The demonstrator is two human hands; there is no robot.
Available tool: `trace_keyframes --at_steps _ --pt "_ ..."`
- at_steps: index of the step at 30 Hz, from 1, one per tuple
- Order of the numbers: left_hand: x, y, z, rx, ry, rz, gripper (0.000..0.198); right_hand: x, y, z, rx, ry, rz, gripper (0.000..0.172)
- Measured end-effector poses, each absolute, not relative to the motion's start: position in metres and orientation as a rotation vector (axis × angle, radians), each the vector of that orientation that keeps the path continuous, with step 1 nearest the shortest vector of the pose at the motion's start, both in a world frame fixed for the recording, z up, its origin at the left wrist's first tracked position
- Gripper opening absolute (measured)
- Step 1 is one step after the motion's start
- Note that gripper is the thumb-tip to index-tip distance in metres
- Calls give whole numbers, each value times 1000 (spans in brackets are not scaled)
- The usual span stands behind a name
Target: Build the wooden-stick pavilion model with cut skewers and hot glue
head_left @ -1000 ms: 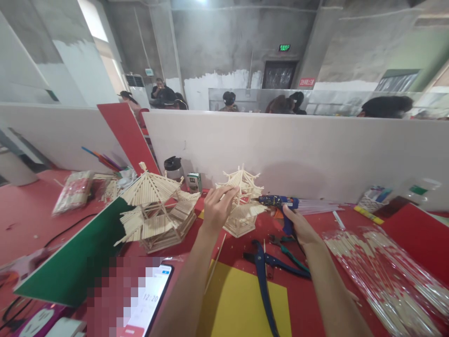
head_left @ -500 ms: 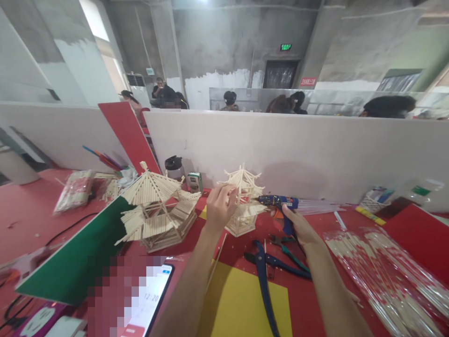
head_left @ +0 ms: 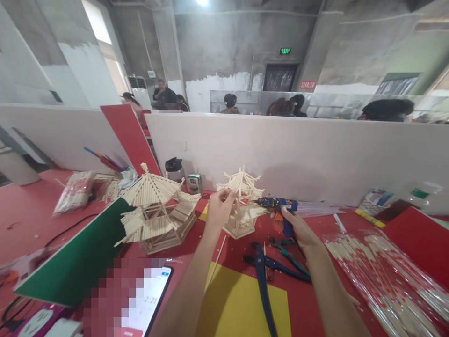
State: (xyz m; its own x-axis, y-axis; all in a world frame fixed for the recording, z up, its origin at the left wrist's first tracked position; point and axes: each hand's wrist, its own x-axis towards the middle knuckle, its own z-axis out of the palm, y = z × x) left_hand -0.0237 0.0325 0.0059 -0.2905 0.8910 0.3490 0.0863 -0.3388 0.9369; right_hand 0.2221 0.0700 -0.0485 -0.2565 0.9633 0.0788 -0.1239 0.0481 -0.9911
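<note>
My right hand (head_left: 298, 226) is wrapped round the handle of a blue hot glue gun (head_left: 277, 203), whose nozzle points left at a small wooden-stick pavilion model (head_left: 242, 224). At the left side of that model's roof, my left hand (head_left: 220, 208) has its fingers pinched together by the sticks. Whether they grip a roof stick or something smaller is hidden. To the left stands a larger pavilion model (head_left: 159, 220) with two tiers of stick roofing. Below the hands lie a blue-handled cutter (head_left: 263, 271) and green-handled pliers (head_left: 287, 252).
A yellow sheet (head_left: 242, 299) and a phone (head_left: 154, 299) lie in front. A green board (head_left: 70, 257) leans at left. Bagged sticks (head_left: 379, 262) are on the right, clear glue sticks (head_left: 319, 209) behind the gun. A white partition (head_left: 298, 150) closes the back; people sit beyond it.
My left hand has shifted slightly, its fingers now pinched lower at the roof's left side. The glue gun stays nearly in place, its nozzle at the model. The view has tilted a little.
</note>
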Motion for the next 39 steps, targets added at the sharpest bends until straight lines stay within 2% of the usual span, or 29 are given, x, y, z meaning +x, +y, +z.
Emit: trace_keyframes --at_steps 7,13,39 --pt "-23 30 11 970 1004 1550 34 225 73 -53 -862 -1359 1446 43" --pt "-19 31 13 818 924 1534 39 224 71 -52 -907 -1310 1446 44" --pt "-9 24 13 784 930 1570 39 225 73 -55 -914 -1286 1471 42"
